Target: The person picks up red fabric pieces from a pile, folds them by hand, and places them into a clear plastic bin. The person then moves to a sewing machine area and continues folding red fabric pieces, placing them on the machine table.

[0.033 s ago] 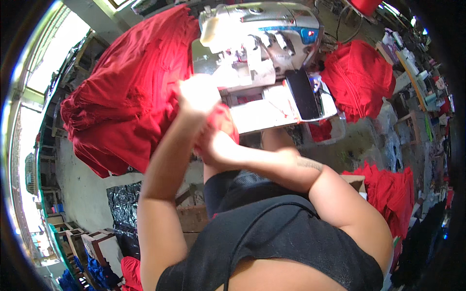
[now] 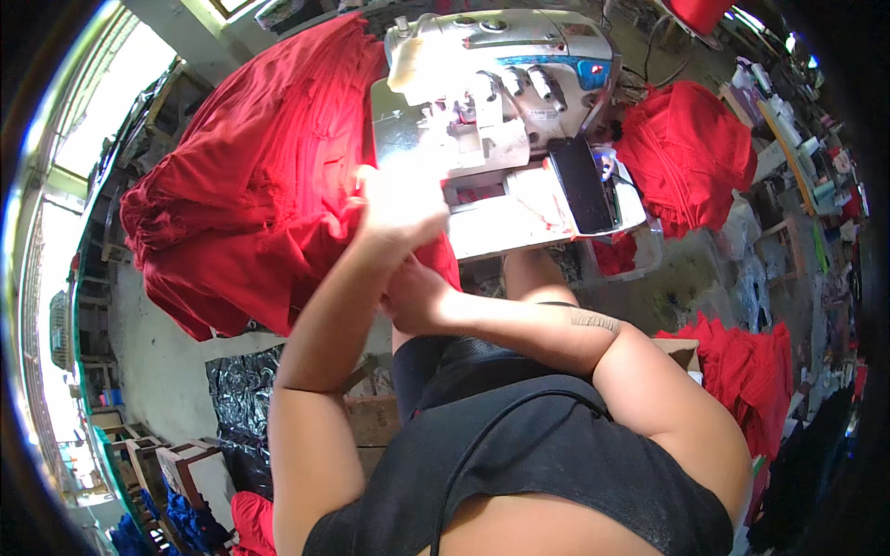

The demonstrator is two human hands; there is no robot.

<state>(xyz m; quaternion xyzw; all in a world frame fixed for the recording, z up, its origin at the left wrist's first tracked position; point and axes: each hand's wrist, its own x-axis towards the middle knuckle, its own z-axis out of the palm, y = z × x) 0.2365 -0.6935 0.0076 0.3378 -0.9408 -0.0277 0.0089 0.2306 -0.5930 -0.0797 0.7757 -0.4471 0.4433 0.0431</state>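
Glare from the sewing machine's lamp washes out my left hand (image 2: 405, 208). Its fingers look curled at the edge of a big heap of red cloth (image 2: 250, 195), and a fold of the cloth shows beside them. Just below the left wrist, my right hand (image 2: 419, 295) is closed at the hanging lower part of the red cloth; the left forearm partly hides its fingertips. The forearms cross close together. Beyond the hands stands a white and grey overlock sewing machine (image 2: 547, 116), its needle area lost in the bright light.
A black phone (image 2: 581, 185) lies on the machine's white table (image 2: 501, 227). More red cloth (image 2: 686, 153) is piled to the right, above a clear plastic bin (image 2: 640, 255). Another red bundle (image 2: 742, 371) sits at my right side. A black plastic bag (image 2: 243, 394) lies on the floor at left.
My left hand has moved a little right and nearer to me, toward the machine table's edge. My right hand has shifted slightly right and nearer me. The whole view has shifted slightly.
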